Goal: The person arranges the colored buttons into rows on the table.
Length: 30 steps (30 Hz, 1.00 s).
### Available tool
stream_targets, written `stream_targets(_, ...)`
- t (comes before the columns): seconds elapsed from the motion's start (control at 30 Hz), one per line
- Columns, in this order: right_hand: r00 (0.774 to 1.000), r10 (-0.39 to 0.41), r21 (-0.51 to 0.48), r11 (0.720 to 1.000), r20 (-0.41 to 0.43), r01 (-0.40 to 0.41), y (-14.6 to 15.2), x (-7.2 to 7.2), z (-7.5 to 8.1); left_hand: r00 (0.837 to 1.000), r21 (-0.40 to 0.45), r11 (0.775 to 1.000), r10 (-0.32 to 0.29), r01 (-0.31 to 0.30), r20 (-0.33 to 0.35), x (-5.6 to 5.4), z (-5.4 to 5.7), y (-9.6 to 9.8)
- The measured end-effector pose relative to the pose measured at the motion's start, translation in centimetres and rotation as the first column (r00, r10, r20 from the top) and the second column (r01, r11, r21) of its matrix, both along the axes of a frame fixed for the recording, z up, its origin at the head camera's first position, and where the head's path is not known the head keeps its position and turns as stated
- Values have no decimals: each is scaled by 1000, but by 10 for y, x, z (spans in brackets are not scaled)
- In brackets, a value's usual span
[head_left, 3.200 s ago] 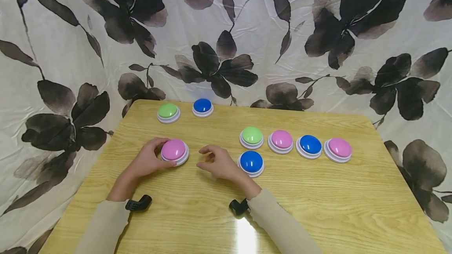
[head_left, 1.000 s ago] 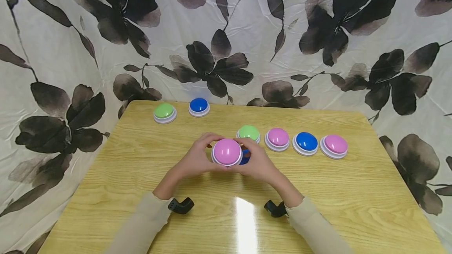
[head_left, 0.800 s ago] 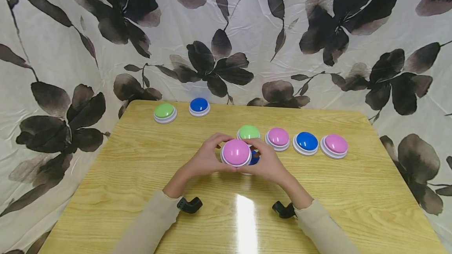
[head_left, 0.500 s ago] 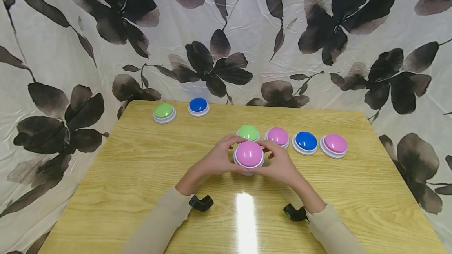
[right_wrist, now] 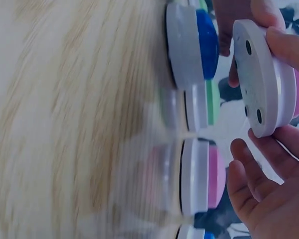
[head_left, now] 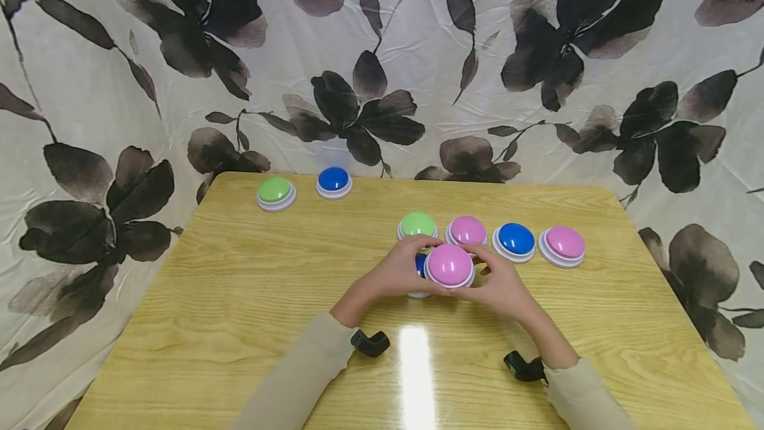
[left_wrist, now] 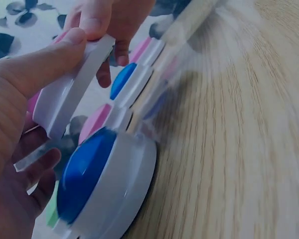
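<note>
A pink push button (head_left: 450,265) with a white round base is held up off the table between both hands. My left hand (head_left: 398,272) grips its left side, thumb at the near edge and fingers at the far edge. From the right, my right hand (head_left: 501,285) pinches the same base, thumb tip close to the left thumb. In the right wrist view, the button's flat white underside (right_wrist: 254,89) shows small dark spots. Just left of it, a blue button (left_wrist: 89,177) stands on the table, partly hidden by the left hand in the head view.
A row behind the hands has a green button (head_left: 418,224), a pink button (head_left: 467,227), a blue button (head_left: 516,240) and another pink button (head_left: 562,245). Farther back left stand a green button (head_left: 275,192) and a blue button (head_left: 333,181) on the wooden table (head_left: 239,324).
Earlier the left hand alone held the pink button at the left. Both hands then took it, lifted it and carried it rightward, passing over the near blue button.
</note>
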State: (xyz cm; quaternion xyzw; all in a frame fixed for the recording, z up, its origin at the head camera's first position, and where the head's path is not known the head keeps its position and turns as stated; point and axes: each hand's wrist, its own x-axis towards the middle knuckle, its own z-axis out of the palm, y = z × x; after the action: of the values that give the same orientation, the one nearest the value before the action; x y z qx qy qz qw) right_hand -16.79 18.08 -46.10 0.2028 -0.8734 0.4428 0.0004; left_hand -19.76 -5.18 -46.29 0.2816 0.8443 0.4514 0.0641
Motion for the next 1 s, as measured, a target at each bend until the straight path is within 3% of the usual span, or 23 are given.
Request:
stream_targets(0.27, 1000, -19, 24, 1000, -1, 19, 20, 1, -6, 995, -53, 995, -87, 84, -54, -10, -5, 25)
stream_targets(0.47, 999, -43, 45, 998, 10, 42, 29, -1, -9, 992, -133, 988, -90, 78, -87, -17, -7, 35)
stream_targets(0.8, 998, -48, 17, 999, 35, 48, 35, -2, -14, 986, -277, 953, -150, 124, -75, -29, -6, 43)
stream_targets(1.0, 996, -55, 3, 998, 70, 55, 39, -2, -21, 979, -304, 936, -198, 176, -45, -35, -7, 49)
